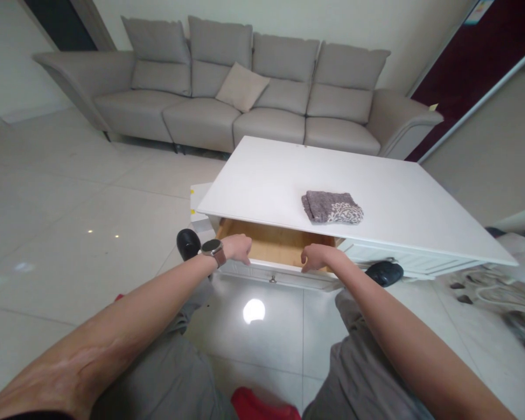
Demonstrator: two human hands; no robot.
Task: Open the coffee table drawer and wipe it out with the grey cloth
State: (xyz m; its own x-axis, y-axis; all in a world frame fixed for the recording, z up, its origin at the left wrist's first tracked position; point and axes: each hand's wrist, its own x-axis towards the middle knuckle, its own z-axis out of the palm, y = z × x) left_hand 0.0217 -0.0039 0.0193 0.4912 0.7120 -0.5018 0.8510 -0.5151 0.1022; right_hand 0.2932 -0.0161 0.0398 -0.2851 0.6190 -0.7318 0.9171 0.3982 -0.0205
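Note:
My left hand [238, 247], with a watch on its wrist, curls its fingers over the top edge of a white drawer front [275, 276]. My right hand [315, 256] grips the same edge a little to the right. The drawer is partly pulled out of a white coffee table [398, 192], and its wooden inside [275, 240] shows nothing in it. A folded grey patterned towel [331, 207] lies on the tabletop just above the drawer.
A grey sofa [245, 99] with a loose cushion stands behind the table. Black slippers [384, 272] sit by the drawer on the glossy tiled floor. Cables and clutter lie at the right edge. My knees are in grey trousers below.

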